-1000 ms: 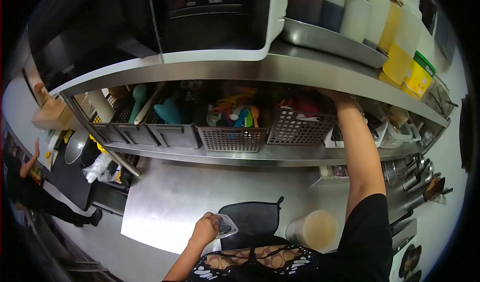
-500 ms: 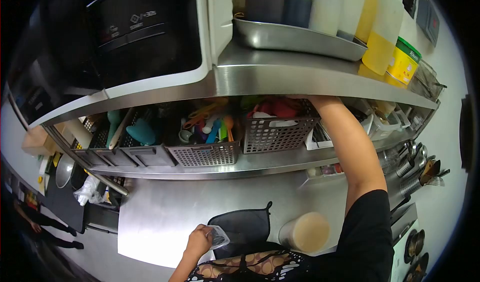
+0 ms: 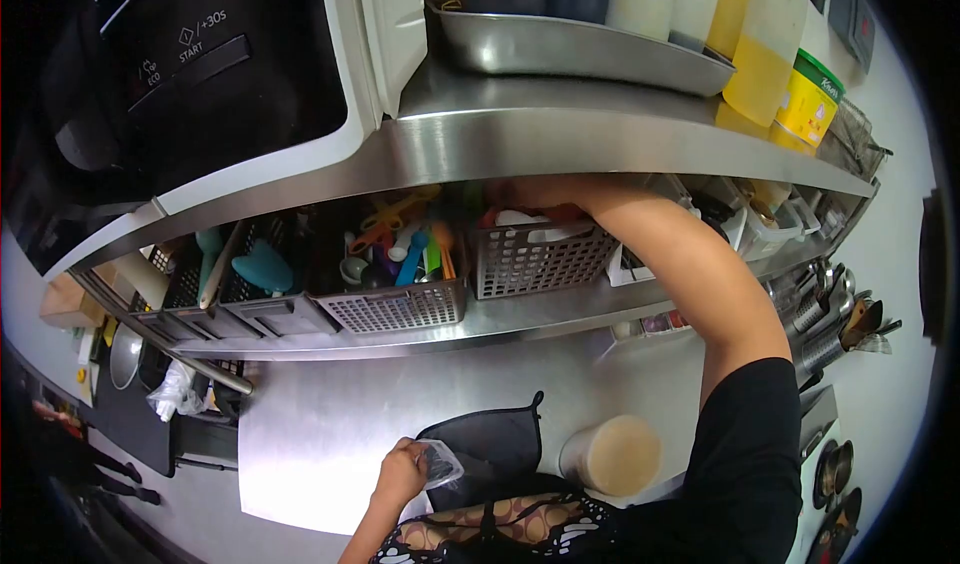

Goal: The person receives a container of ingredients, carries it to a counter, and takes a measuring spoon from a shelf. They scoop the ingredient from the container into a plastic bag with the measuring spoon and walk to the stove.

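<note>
Reaching beneath the upper shelf, the right hand lies at the top of the perforated basket, close to red items; the step in hand appears to be sorting or selecting among its contents. Whether this grip is closed on anything cannot be told, the fingers being shadowed. At the near side of the tabletop, the left hand pinches 1 clear plastic container over the left edge of a black mat. A round tub stands farther right. Withdrawal calls for a low path between basket rim and shelf edge, the clear plastic container held level.
</note>
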`<state>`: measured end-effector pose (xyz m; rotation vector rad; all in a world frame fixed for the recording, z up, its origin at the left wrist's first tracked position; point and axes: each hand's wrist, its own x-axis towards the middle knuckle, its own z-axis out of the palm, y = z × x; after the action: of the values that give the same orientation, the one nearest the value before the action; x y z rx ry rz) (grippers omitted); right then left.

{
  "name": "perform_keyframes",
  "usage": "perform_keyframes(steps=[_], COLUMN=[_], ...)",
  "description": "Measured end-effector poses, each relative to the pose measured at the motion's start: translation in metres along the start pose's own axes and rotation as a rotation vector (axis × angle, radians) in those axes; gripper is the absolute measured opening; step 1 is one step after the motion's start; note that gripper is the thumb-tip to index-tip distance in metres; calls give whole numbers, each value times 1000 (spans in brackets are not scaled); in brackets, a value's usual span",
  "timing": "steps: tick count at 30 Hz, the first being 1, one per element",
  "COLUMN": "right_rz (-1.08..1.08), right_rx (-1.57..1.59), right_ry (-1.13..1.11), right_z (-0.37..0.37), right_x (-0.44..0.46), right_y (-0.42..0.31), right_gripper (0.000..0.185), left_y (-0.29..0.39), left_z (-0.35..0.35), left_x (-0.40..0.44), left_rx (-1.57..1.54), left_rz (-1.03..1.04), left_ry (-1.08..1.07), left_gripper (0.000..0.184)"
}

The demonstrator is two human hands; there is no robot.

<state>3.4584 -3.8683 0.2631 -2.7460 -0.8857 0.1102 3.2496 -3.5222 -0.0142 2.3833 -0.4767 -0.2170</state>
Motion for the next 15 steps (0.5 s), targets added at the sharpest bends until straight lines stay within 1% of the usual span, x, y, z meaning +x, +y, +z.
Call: perform_keyframes(steps=[4, 5, 6, 7, 8, 9, 12, 15], right_rz=[9, 16, 25, 80, 136, 191, 136, 445], right_rx=[181, 217, 264, 278, 289, 300, 137, 589], right_ry=[10, 4, 1, -55, -111, -167, -157, 172], right_z=[4, 5, 7, -3, -12, -19, -5, -30], right_x=[6, 5, 4, -5, -14, -19, 2, -20], right_y=[11, 13, 11, -6, -22, -35, -5, -61], right_gripper=[36, 35, 34, 35, 36, 38, 31, 28], left_y=[3, 6, 10, 14, 16, 13, 14, 0], left_z=[-6, -10, -15, -21, -24, -25, -26, -18], left_x=[2, 3, 5, 4, 5, 7, 6, 5], left_rx=[-11, -9, -3, 3, 8, 1, -66, -27], left_rz=[69, 30, 23, 18, 13, -14, -96, -37], left_ry=[36, 23, 59, 94, 131, 105, 107, 134], left_gripper=[24, 31, 33, 35, 37, 43, 44, 45])
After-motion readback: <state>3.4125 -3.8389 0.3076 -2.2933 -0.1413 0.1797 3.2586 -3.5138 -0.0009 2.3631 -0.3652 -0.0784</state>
